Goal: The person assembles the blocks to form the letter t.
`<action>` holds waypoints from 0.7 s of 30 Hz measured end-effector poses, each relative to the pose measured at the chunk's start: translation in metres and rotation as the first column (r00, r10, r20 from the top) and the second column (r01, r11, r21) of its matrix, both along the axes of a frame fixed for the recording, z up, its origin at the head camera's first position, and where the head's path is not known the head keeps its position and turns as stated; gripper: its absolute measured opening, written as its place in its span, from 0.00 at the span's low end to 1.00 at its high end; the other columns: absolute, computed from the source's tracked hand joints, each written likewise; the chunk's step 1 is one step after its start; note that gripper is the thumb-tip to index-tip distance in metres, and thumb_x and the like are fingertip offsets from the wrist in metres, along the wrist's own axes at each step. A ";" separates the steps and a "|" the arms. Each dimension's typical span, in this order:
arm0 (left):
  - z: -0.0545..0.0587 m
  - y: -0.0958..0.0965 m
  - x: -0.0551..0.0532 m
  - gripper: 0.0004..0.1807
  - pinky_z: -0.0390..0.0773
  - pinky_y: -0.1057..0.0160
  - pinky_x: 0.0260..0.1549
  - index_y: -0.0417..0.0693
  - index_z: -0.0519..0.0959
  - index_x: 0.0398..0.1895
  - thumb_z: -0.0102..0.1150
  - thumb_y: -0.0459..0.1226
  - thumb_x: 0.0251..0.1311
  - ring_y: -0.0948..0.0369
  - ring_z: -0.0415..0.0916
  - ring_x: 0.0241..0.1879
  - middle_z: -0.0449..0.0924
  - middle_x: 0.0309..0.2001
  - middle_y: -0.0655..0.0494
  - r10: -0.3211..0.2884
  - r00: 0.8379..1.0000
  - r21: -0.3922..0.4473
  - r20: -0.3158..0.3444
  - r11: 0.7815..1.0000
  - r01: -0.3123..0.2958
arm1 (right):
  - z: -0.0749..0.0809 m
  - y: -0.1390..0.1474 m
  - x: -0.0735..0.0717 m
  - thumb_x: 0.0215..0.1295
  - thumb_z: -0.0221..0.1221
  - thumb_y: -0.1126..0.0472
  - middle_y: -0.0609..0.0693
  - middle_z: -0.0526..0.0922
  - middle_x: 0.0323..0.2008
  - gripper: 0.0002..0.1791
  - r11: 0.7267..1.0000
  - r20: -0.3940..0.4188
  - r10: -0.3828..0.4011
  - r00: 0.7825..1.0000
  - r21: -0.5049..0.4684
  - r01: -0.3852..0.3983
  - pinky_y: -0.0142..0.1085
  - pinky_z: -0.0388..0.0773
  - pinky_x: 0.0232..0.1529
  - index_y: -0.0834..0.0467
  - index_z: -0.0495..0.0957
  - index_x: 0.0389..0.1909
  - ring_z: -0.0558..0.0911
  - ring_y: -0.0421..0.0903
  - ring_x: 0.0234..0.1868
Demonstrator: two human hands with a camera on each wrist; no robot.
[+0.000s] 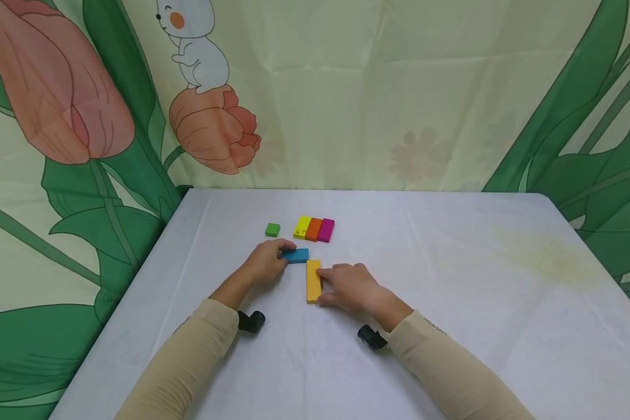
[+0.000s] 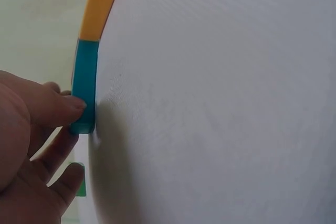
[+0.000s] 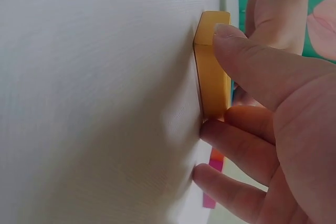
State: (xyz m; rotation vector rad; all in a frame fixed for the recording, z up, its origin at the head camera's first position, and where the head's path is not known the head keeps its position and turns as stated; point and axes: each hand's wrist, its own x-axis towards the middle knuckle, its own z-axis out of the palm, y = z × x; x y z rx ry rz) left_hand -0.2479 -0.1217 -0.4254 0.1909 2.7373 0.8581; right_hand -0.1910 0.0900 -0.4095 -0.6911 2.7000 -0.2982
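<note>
A blue rectangular block lies across the middle of the white table. My left hand pinches its left end, the thumb on the near side and other fingers behind. Just below its right end, a longer yellow-orange block points toward me; in the left wrist view the two meet end to corner. My right hand holds the yellow-orange block from the right. In the right wrist view its thumb lies at the near end, with the other fingers farther along, their tips close to the cloth.
Beyond the hands stand a yellow block, an orange block and a magenta block, side by side. A small green block lies left of them. White cloth covers the table, and a printed curtain hangs behind.
</note>
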 end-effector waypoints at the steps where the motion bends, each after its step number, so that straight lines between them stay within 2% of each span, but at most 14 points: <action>1: 0.000 0.000 0.000 0.22 0.66 0.48 0.65 0.47 0.77 0.63 0.57 0.28 0.67 0.50 0.68 0.65 0.76 0.63 0.50 -0.002 1.000 0.000 -0.001 1.000 0.002 | 0.000 -0.001 0.000 0.62 0.66 0.40 0.52 0.79 0.60 0.38 1.000 -0.002 0.003 1.000 0.001 -0.003 0.52 0.71 0.58 0.52 0.72 0.70 0.75 0.52 0.61; 21: 0.001 -0.007 0.003 0.19 0.68 0.49 0.64 0.47 0.78 0.60 0.60 0.28 0.67 0.52 0.69 0.63 0.78 0.60 0.53 0.004 0.999 -0.012 0.035 1.000 -0.003 | 0.001 -0.015 0.006 0.62 0.65 0.39 0.51 0.80 0.59 0.38 1.000 -0.006 0.015 1.000 0.015 -0.015 0.51 0.71 0.57 0.51 0.72 0.70 0.76 0.51 0.60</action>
